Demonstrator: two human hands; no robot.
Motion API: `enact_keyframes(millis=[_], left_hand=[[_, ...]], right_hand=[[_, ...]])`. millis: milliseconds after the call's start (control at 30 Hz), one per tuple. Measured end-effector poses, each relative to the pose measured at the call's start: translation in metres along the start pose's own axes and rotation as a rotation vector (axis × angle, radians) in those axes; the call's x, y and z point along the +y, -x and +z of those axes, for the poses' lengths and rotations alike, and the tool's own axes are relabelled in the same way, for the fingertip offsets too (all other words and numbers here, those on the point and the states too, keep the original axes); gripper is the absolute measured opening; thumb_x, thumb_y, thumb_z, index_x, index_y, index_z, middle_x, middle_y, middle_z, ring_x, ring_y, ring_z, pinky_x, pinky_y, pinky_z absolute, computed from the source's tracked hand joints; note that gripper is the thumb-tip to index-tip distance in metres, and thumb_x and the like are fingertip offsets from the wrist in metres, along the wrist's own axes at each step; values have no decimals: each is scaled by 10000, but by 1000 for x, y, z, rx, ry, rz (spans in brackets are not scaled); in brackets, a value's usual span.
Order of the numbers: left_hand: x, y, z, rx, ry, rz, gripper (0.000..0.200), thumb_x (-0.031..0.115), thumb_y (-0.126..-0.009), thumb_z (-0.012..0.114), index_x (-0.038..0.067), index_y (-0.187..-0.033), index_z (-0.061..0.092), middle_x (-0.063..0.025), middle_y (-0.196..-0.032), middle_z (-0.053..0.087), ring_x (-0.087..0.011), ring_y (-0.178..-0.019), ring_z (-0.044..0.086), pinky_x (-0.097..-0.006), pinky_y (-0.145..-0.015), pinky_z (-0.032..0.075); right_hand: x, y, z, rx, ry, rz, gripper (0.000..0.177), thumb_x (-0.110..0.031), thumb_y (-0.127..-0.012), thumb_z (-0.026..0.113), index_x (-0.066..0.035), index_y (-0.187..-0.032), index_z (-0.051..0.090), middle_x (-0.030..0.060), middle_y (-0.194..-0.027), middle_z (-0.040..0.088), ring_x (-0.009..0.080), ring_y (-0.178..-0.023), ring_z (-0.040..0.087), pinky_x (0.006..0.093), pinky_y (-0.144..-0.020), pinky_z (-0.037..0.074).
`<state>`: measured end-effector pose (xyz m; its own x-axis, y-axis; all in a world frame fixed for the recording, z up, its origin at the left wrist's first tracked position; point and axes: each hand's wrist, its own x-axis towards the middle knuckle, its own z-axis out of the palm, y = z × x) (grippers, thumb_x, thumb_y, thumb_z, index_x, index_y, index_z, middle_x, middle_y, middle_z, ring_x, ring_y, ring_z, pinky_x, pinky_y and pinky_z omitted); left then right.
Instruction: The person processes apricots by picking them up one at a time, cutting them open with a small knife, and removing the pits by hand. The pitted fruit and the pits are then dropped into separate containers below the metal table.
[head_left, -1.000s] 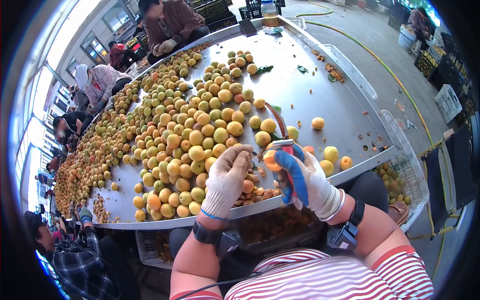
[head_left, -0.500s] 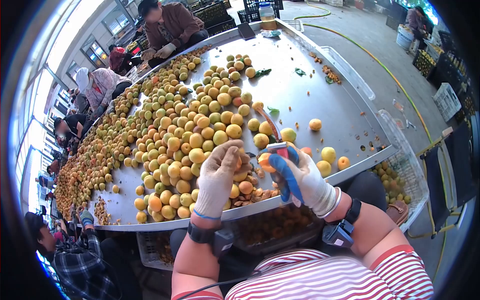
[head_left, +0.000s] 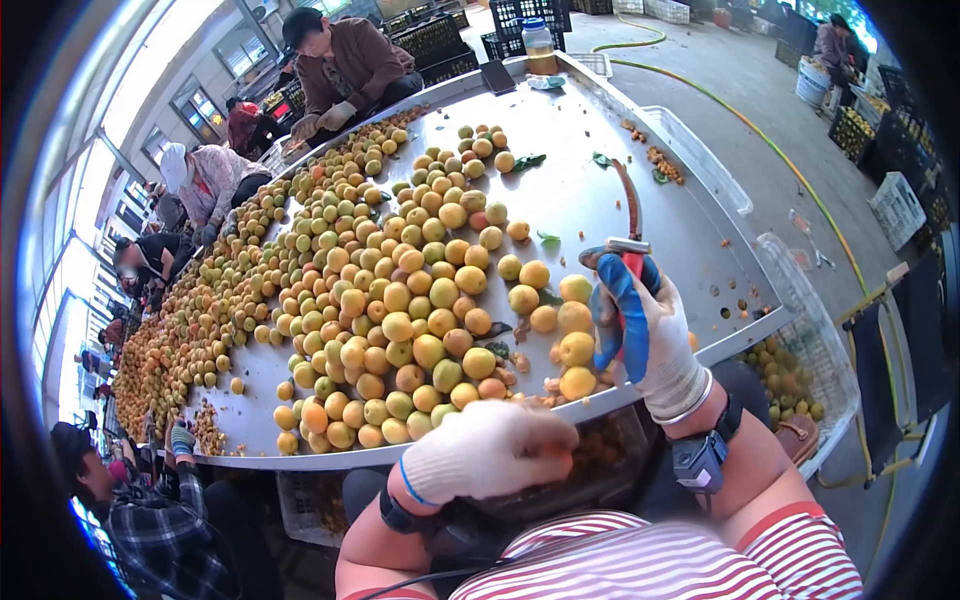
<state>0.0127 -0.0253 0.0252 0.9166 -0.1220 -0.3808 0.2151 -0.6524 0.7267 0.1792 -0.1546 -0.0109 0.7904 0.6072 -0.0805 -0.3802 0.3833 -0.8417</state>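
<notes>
My right hand point(head_left: 645, 325), in a white glove with blue covering on the fingers, is closed round a red-handled tool point(head_left: 634, 262). The tool has a silver collar and a long, curved, brownish tip pointing up over the table. Below the table's front edge is my left hand point(head_left: 500, 450), in a white knitted glove. Its fingers are smeared by motion, so what they hold, if anything, cannot be made out. Yellow-orange apricots point(head_left: 428, 350) lie heaped between and beyond my hands. A few loose apricots point(head_left: 577, 348) sit right beside my right hand.
The metal table point(head_left: 560, 205) has a raised rim and holds scattered fruit scraps point(head_left: 665, 165). Under its front edge is a crate of apricots point(head_left: 610, 440); another crate point(head_left: 825, 370) stands at right. Several people sit along the far and left sides. A hose point(head_left: 760, 130) crosses the floor.
My left hand has dropped from over the fruit to below the table edge. My right hand has moved right and up with the tool, and the apricot at its fingers is no longer seen there.
</notes>
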Motion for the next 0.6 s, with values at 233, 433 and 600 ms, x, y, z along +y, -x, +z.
enact_keyframes(millis=[233, 433, 600], left_hand=[[-14, -58, -41, 353, -159, -84, 285, 325, -864, 699, 123, -1064, 720, -149, -932, 710, -330, -887, 702, -407, -786, 553], [-85, -177, -119, 596, -518, -162, 389, 391, -929, 617, 188, -1257, 660, -108, -1282, 634, -275, -1167, 608, -370, -997, 490], [-111, -236, -142, 482, -722, -241, 431, 419, -935, 596, 227, -1320, 627, -65, -1465, 491, -262, -1396, 404, -412, -1142, 385]], right_hand=[[-9, 3, 5, 80, -12, -61, 270, -283, -1013, 603, -26, -1069, 664, -16, -676, 513, 60, -460, 453, 211, -389, 357], [-11, 4, 0, 71, 2, -55, 275, -297, -1023, 585, -34, -1079, 643, -13, -671, 512, 70, -441, 458, 221, -385, 375], [-9, -2, -3, 69, 26, -42, 263, -286, -1025, 585, -35, -1092, 630, -1, -666, 530, 83, -440, 477, 227, -385, 390]])
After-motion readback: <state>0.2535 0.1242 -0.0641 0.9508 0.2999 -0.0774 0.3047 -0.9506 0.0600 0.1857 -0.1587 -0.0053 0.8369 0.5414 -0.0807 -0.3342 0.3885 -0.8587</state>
